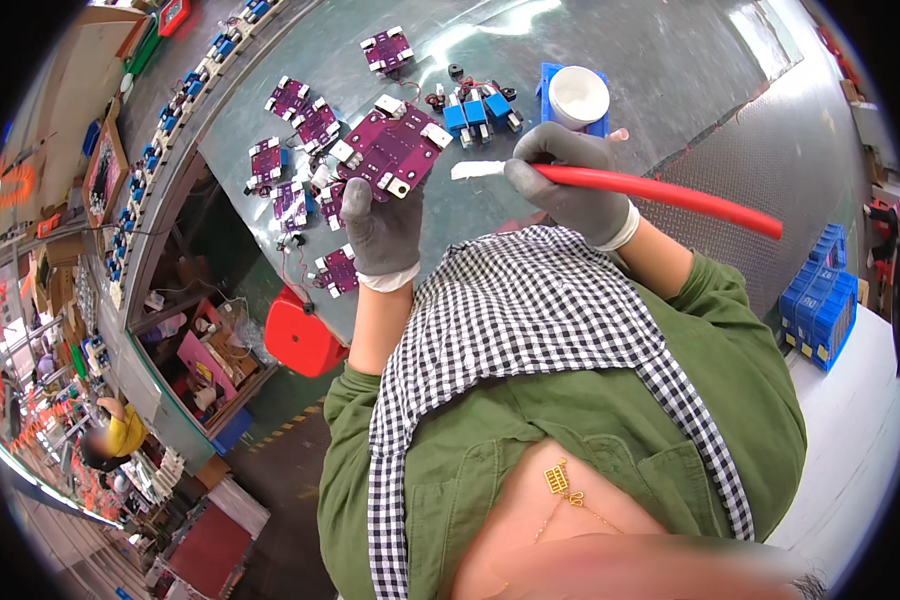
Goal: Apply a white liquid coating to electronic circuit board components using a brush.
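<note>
My left hand (385,232), in a grey glove, is closed on the near edge of a purple circuit board (395,146) with white connectors at its corners. The board is held up over the table. My right hand (570,180), gloved in the same grey, grips a brush (670,192) with a long curved red handle. Its flat white tip (478,170) points left toward the board, with a gap between them. Just beyond my right hand stands a white tub (578,97) on a blue holder (547,85).
Several smaller purple boards (316,126) lie at the table's left side, and one (387,51) farther back. Blue components with wires (477,112) sit left of the tub. A red stool (302,335) stands below the left edge; blue crates (818,305) are at right. A person (120,435) works far left.
</note>
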Demonstrator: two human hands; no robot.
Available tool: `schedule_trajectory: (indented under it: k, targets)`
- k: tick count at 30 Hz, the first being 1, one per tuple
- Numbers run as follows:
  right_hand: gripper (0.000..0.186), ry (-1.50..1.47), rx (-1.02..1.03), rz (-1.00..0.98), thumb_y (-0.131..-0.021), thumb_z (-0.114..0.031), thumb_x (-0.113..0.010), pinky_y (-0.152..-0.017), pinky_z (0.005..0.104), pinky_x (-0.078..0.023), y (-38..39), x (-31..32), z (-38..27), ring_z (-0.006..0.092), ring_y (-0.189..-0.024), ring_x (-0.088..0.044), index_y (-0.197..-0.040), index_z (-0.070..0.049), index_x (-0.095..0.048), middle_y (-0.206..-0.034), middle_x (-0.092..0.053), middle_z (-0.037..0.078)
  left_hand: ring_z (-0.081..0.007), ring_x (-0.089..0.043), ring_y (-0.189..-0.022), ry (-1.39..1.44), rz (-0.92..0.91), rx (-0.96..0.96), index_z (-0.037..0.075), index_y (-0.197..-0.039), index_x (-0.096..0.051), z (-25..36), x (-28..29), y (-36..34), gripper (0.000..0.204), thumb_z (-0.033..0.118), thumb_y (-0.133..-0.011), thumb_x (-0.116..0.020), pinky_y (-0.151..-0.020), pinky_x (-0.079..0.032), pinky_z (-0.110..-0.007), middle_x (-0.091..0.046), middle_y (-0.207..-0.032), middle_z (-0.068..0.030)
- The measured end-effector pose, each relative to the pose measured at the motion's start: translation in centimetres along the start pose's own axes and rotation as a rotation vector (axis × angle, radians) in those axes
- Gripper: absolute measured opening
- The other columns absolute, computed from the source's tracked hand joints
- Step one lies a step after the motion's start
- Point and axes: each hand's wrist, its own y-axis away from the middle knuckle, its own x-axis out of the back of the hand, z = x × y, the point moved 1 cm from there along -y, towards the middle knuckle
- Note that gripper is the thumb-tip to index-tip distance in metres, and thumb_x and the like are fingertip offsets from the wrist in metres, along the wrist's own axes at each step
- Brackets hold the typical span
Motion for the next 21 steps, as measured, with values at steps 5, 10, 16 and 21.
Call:
schedule_trajectory:
  k: [5,10,16,21]
  targets:
    - [0.012,-0.184,0.011,0.073,-0.078,-0.006,-0.072,-0.054,0.026,-0.047,-0.6,-2.0,-2.4,0.0098,-0.056,-0.058,-0.079,-0.006,-0.059,-0.067,-0.061,0.003,-0.0284,-0.056,-0.12,-0.02,0.021,0.006,0.002,-0.135,-0.048,-0.1,0.5,0.5,0.063,0.033,-0.084,-0.069,-0.106,-0.043,-0.047,-0.058,-0.13,-0.0136]
    - [0.011,-0.096,0.073,-0.115,-0.079,-0.001,-0.07,-0.055,0.0233,-0.044,0.1,-2.8,-1.5,0.0058,-0.061,-0.054,-0.081,-0.004,-0.059,-0.069,-0.059,-0.001,-0.0284,-0.058,-0.117,0.013,0.003,0.07,0.001,-0.132,-0.049,0.3,1.1,0.0,0.054,0.027,-0.087,-0.062,-0.104,-0.045,-0.044,-0.059,-0.127,-0.013]
    - [0.007,0.03,-0.062,0.083,-0.087,-0.005,-0.067,-0.06,0.0224,-0.046,0.4,0.9,1.7,0.0064,-0.067,-0.056,-0.093,-0.005,-0.063,-0.075,-0.061,0.0,-0.0356,-0.059,-0.114,-0.127,0.473,0.142,0.006,-0.127,-0.052,-0.9,13.5,-7.7,0.036,0.017,-0.093,-0.049,-0.096,-0.047,-0.06,-0.061,-0.124,-0.0149]
    - [0.017,0.302,-0.263,0.171,-0.09,-0.014,-0.066,-0.072,0.0231,-0.05,0.6,9.7,9.9,0.0093,-0.081,-0.062,-0.105,-0.005,-0.068,-0.091,-0.07,0.003,-0.0422,-0.017,-0.145,-0.081,0.763,0.494,0.009,-0.148,-0.031,-1.4,16.3,-10.1,0.085,0.055,-0.086,-0.065,-0.115,-0.005,-0.063,-0.026,-0.155,-0.0233]
